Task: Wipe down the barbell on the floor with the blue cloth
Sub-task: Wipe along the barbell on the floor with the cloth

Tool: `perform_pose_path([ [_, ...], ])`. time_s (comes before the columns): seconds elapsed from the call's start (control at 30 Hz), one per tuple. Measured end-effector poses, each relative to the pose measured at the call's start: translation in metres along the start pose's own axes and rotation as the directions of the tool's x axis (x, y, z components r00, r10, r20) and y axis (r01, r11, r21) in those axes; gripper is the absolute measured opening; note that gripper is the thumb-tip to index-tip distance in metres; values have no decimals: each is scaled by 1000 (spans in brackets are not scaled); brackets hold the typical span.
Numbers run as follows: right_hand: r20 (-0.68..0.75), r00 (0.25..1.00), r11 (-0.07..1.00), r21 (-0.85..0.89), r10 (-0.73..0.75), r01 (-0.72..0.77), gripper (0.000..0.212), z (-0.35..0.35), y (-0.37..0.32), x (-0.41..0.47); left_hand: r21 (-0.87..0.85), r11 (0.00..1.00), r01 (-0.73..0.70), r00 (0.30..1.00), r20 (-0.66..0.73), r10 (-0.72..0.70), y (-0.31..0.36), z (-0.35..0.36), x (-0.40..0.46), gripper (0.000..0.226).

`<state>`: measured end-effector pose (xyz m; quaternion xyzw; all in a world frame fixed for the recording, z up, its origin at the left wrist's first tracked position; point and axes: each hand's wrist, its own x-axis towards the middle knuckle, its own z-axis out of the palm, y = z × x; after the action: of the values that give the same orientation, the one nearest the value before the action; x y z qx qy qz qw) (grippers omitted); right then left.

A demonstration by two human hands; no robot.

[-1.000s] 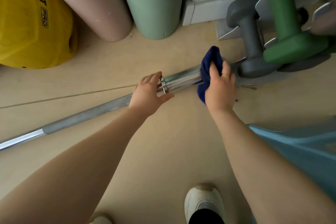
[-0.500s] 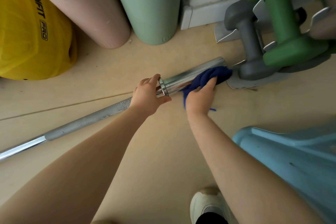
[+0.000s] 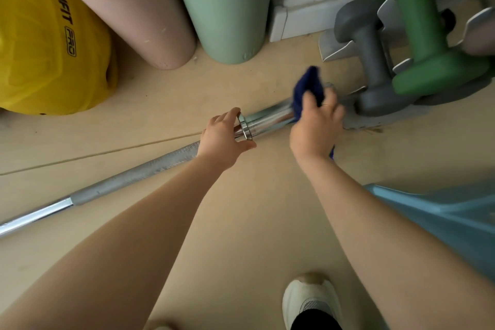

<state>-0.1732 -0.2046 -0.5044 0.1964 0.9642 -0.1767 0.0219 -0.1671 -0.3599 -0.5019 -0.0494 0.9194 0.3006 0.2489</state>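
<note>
While wiping the barbell point(image 3: 171, 162) sleeve: right hand point(image 3: 314, 126) gripping blue cloth point(image 3: 306, 88), left hand point(image 3: 223, 139) clasping the collar. Next, probably rub toward the shaft.

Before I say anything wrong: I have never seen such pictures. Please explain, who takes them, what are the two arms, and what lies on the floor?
There is no machine here. A person wears a camera on the head, so the single view looks down at their own arms and a shoe.

On the floor lies a long metal barbell. The left hand grips it beside the shiny collar. The right hand holds a blue cloth wrapped over the bar's end.

Around them: a yellow ball, a pink roller and a green roller standing upright, a grey dumbbell and a green dumbbell on a rack, and something light blue at the right.
</note>
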Motion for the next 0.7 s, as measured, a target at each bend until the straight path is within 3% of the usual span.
perform_pose_path([
  [0.07, 74, 982, 984, -28, -172, 175, 34, 2, -20, -13, -49, 998, 33, 999, -4, -34, -1, 1, 0, 79],
  [0.13, 184, 950, 964, -38, -252, 263, 35, 4, -34, -20, -64, 996, 61, 998, -8, -62, -2, 4, -3, 81],
  [0.27, 338, 862, 900, -84, -378, 428, 42, -4, -43, -9, 141, 986, 84, 996, -38, -79, 2, 13, -10, 74],
  [0.37, 387, 787, 843, -44, -480, 536, 52, -7, -37, -10, 187, 980, 66, 997, -61, -55, 1, 12, -8, 66],
  [0.47, 322, 742, 766, -74, -588, 639, 50, -9, -27, -31, 205, 977, 53, 998, -35, -47, -2, 8, -7, 58],
  [0.53, 296, 730, 704, -209, -616, 679, 48, -9, -29, -40, 209, 975, 74, 997, -29, -69, -2, 9, -8, 58],
  [0.6, 361, 726, 684, -263, -585, 681, 43, -9, -42, -35, 205, 975, 91, 996, -31, -87, -3, 9, -10, 59],
  [0.7, 446, 801, 807, -244, -400, 538, 27, -7, -61, -13, 226, 972, 64, 997, -55, -53, -13, 2, -16, 68],
])
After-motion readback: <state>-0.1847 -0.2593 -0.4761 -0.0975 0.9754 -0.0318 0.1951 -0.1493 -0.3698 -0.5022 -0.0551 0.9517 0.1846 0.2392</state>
